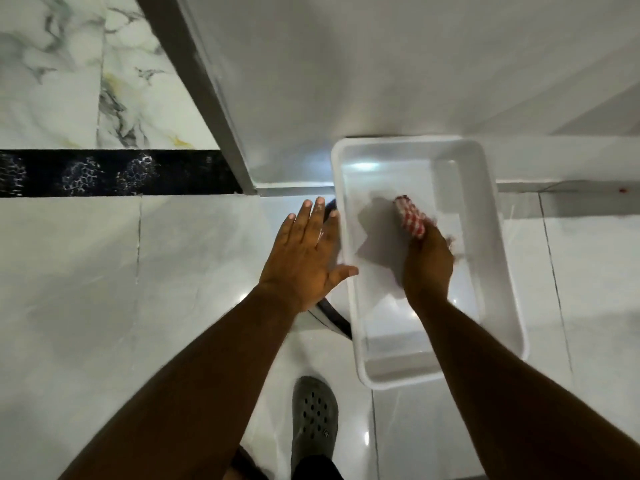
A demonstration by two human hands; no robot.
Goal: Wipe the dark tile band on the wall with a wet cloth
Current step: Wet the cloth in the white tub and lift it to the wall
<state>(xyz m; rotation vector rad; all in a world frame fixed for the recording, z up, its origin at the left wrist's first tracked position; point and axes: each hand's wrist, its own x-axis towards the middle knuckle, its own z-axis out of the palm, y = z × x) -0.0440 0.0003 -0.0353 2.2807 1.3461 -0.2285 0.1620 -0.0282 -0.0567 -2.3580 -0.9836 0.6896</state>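
A dark tile band (114,173) with pale net-like patterns runs across the marbled wall at the left. A white plastic tub (509,278) holding water stands to the right of it, on something dark and round that shows under its left edge. My right hand (427,263) is inside the tub, closed around a red-and-white checked cloth (410,216) that sticks out beyond the fingers. My left hand (306,252) hovers flat with fingers spread just left of the tub's rim, its thumb over the edge.
A grey door frame (204,98) slants down from the top and ends by the tub's far left corner. White glossy tiles (104,289) cover the wall below the band and the floor. A dark clog (314,415) on a foot is at the bottom centre.
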